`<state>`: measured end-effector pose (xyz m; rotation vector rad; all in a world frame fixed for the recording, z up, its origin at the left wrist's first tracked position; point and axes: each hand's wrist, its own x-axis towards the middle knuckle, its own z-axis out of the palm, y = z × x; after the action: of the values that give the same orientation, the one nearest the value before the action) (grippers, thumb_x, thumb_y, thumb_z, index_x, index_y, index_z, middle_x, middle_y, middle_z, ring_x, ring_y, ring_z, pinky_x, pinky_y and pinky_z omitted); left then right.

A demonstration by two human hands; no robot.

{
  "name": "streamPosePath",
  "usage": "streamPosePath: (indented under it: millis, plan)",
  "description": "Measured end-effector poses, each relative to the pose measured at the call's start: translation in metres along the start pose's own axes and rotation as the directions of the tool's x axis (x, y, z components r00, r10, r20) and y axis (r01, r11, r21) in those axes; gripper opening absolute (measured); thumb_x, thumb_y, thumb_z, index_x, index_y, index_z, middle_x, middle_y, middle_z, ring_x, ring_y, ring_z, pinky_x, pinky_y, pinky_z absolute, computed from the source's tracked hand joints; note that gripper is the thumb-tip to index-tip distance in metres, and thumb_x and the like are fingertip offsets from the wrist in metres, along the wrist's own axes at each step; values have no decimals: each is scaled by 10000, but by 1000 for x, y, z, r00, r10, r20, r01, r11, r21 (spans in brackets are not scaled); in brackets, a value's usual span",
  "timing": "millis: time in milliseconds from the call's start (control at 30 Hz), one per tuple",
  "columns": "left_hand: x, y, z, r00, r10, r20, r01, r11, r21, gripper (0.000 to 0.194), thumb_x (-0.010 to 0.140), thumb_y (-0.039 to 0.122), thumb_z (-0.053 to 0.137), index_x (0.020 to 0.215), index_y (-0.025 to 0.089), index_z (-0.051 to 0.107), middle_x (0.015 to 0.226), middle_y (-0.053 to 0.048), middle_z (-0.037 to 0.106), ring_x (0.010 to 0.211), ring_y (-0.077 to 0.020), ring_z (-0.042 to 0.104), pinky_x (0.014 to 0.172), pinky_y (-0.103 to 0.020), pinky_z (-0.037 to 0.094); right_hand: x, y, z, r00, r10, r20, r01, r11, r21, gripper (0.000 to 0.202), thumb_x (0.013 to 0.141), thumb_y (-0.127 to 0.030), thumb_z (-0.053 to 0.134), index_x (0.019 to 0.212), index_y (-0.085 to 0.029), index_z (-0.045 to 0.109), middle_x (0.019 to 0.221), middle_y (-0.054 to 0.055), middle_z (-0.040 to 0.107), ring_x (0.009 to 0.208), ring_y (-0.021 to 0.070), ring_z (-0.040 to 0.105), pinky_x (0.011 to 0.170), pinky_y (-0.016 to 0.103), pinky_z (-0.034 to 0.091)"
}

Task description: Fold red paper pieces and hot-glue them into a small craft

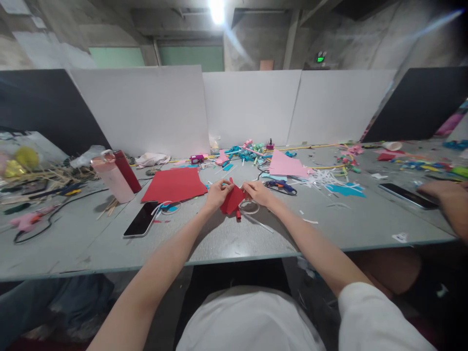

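Observation:
Between my hands, a folded red paper piece point(233, 200) is held up just above the table. My left hand point(218, 193) pinches its left edge, and my right hand point(257, 192) has its fingers closed at its right edge. A small red roll point(238, 214) sits directly below the paper. Beside my right hand, a loop of white strip point(250, 208) lies on the tabletop. A large red sheet point(174, 185) rests to the left of my left hand. Right of my right hand is a blue glue gun point(281, 186).
A phone point(141, 220), pink bottle point(113, 178) and red bottle point(127, 170) stand or lie left. Pink paper point(287, 164), white strips point(325, 178) and blue paper point(345, 189) lie right. Another person's hand point(446, 192) is beside a second phone point(408, 195). White panels point(252, 107) stand behind.

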<state>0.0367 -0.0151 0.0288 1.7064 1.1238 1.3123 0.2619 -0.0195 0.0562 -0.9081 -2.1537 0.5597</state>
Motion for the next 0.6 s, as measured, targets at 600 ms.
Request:
streamPosePath:
  millis: [600]
  plan:
    - [6,-4,-3,996,75,46,-78,994,71,542,856,713,729,853,174,784,854,-76,795,762,-209,692,690,-304,525,9,15,4,973,58,-225,-9,977,214,462,909,-639,683,897,-179,723,800,44,733,722,184,619,683,294,483]
